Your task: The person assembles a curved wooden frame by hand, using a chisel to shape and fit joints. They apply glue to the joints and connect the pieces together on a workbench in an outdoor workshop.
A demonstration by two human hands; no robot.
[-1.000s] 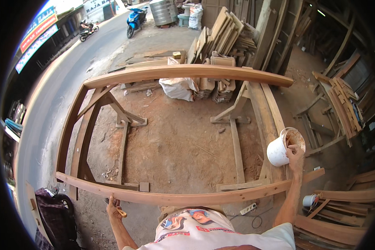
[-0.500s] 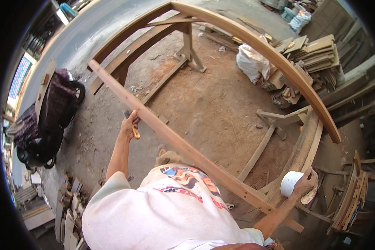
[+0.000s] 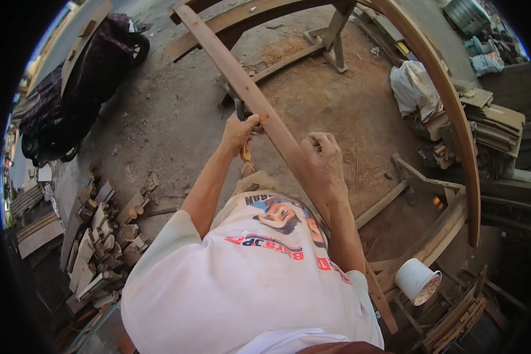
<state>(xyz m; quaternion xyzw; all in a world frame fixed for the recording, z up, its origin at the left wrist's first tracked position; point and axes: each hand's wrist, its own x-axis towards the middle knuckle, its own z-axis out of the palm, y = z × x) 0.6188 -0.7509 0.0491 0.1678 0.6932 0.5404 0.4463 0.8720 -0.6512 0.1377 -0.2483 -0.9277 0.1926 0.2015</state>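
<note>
A long wooden rail (image 3: 242, 84) runs diagonally in front of me, joined to a curved wooden frame (image 3: 448, 91) resting on trestles. My left hand (image 3: 240, 133) is closed beside the rail, at its left edge. In it is a hand tool with a dark metal part (image 3: 239, 108) above the fist and a yellow-brown handle (image 3: 245, 156) below; its exact kind is unclear. My right hand (image 3: 323, 158) is over the rail's middle, fingers curled together. What they hold, if anything, is hidden. A white bucket (image 3: 412, 279) with light brownish contents sits tilted at the lower right.
The wooden trestle (image 3: 430, 233) stands by the bucket, another trestle (image 3: 335, 32) at the far side. Left are a covered motorcycle (image 3: 82, 88) and a heap of wood offcuts (image 3: 103, 248). A white sack (image 3: 414, 88) and stacked boards (image 3: 498, 127) stand at the right.
My right hand has left the bucket and come across to the rail, near my left hand. My left hand still grips the tool. The view has shifted, moving the scene within the picture.
</note>
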